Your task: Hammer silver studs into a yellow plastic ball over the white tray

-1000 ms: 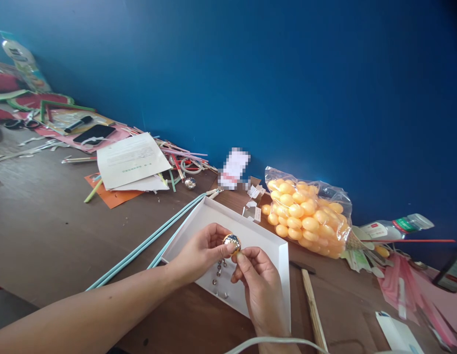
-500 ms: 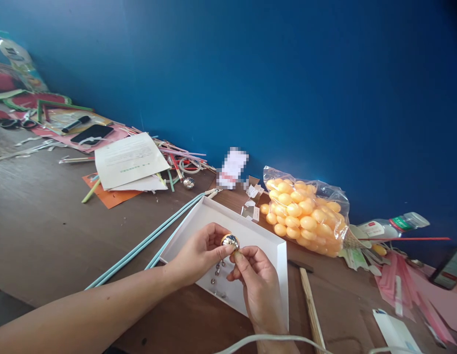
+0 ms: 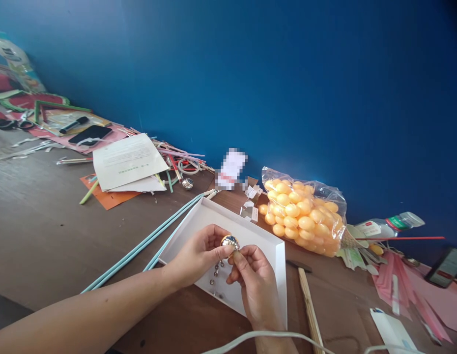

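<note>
My left hand (image 3: 199,253) pinches a shiny gold and silver ball (image 3: 230,242) between thumb and fingers, held above a shallow white tray (image 3: 265,238). My right hand (image 3: 252,282) is closed with its fingertips pressed against the right side of the same ball. A few small metal beads (image 3: 215,275) lie in the tray just under the hands.
A clear bag of orange-yellow balls (image 3: 304,216) sits behind the tray. Two light-blue strips (image 3: 147,241) run left of it. Papers (image 3: 127,162), straws, a phone (image 3: 89,133) and scissors clutter the far left. A wooden stick (image 3: 309,309), a bottle (image 3: 390,226) and pink sheets lie right.
The hands and ball have hardly moved; the view has shifted slightly, so everything sits a little lower and left.
</note>
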Available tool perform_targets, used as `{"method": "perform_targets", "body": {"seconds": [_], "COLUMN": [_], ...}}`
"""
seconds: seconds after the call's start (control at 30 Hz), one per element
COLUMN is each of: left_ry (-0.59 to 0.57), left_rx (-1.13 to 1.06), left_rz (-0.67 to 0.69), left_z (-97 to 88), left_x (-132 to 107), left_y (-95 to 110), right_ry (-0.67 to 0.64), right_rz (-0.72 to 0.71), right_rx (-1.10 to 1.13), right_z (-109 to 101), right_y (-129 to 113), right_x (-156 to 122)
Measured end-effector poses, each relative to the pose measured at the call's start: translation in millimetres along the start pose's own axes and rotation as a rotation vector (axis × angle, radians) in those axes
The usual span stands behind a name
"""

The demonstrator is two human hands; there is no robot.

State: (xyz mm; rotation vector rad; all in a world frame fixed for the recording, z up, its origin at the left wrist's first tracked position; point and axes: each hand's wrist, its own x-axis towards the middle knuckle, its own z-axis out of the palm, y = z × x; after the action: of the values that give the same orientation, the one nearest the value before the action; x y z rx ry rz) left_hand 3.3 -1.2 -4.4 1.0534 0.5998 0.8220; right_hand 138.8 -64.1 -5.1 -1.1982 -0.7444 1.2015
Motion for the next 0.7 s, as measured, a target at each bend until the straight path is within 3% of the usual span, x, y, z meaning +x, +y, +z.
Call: {"method": "perform_targets", "body": {"seconds": [0.2, 0.4, 0.7], "left_ry": [0.034, 0.013, 0.01], "left_rx": [-0.054, -0.047, 0.02], "left_rz": [-0.042, -0.057, 0.006], "left_z": [-1.4, 0.3, 0.6], "left_x": [2.7, 2.0, -0.9], "left_y": [-1.3, -0.1, -1.9], "right_ry": [-0.06, -0.041, -0.049], "right_rz": [-0.016, 0.016, -0.012], "right_rx": [0.072, 0.071, -0.044], "right_z": [-2.7, -1.6, -2.2], "right_y": [-1.3, -0.8, 4.7], "right_x": [-3.8, -1.1, 3.1]}}
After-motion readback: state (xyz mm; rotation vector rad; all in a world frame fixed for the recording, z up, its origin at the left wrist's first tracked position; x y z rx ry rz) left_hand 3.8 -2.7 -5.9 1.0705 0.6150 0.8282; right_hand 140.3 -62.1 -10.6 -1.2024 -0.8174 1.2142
